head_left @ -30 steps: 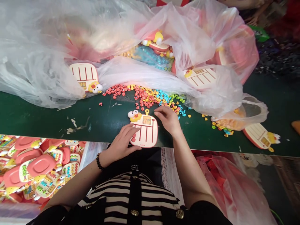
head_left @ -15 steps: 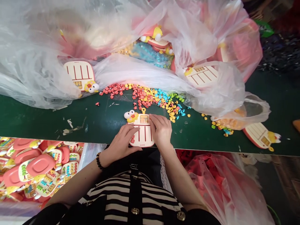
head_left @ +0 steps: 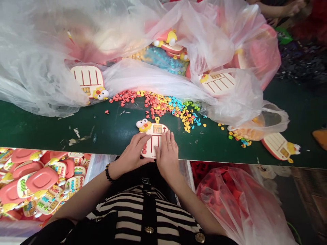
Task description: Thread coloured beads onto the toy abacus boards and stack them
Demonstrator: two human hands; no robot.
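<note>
A cream toy board (head_left: 154,144) with a yellow duck head, red slots and a small picture window lies at the table's front edge. Small red pieces (head_left: 144,147) sit in its leftmost slot. My left hand (head_left: 133,153) grips the board's left side, fingers along the edge and thumb by the bottom. Over the right side rests my right hand (head_left: 168,154), its fingers together and thumb on the board's face; what lies under these fingers is hidden. Loose red pieces (head_left: 158,110) are heaped behind the board, with yellow pieces (head_left: 187,127) and blue pieces (head_left: 198,120) farther right.
Clear plastic bags (head_left: 158,76) span the back of the green table (head_left: 51,132). Similar boards lie at back left (head_left: 88,80) and far right (head_left: 276,146). Below left, a bin holds finished-looking toys (head_left: 42,180); a bag of red parts (head_left: 235,194) stands below right. Another person's arm (head_left: 278,10) shows top right.
My right hand has slid down along the board's right side, uncovering its upper right corner and a small red piece there. More red pieces now show in the left slot. My left hand barely moved.
</note>
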